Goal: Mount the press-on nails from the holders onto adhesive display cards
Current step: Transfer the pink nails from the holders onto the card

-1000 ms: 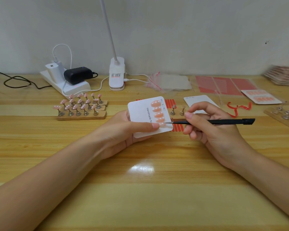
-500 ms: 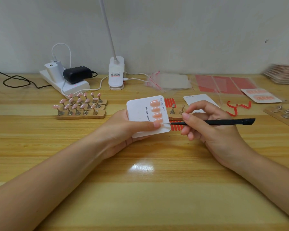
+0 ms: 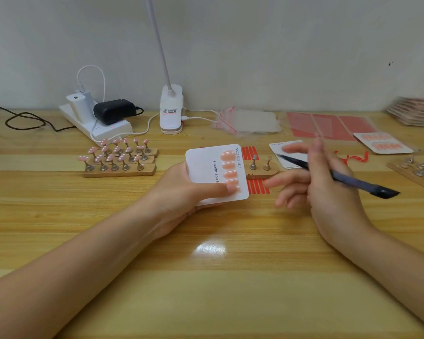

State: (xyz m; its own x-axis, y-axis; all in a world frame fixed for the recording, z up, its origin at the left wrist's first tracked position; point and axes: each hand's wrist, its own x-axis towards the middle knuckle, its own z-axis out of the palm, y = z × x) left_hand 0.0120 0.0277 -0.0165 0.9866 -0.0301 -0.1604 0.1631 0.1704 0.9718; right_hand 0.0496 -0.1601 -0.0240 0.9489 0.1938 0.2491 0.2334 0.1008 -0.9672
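Holding the display card (image 3: 207,171) at frame centre: left hand (image 3: 181,194) grips it from below, thumb clamped over the lowest nail in the column of press-on nails (image 3: 229,171). Judging by looks, the card is light, stiff paperboard that bends if squeezed, so grip by the bare edges, clear of the nail column. The nails look like small, glossy, slippery shells that need seating with fingertip pressure, not a pinch. Card is white with rounded corners and black "Handmade" print; the peach-pink nails run down its right side.

Right hand (image 3: 328,192), right of centre, is motion-blurred; it pinches a black stick tool (image 3: 340,177) while its other fingers splay loose. Tool tip is well clear of the card.

Left of centre, a wooden holder rack (image 3: 119,165) carries more pink nails. Just right of the card, a near-empty holder (image 3: 261,167) sits on red adhesive strips (image 3: 257,186).
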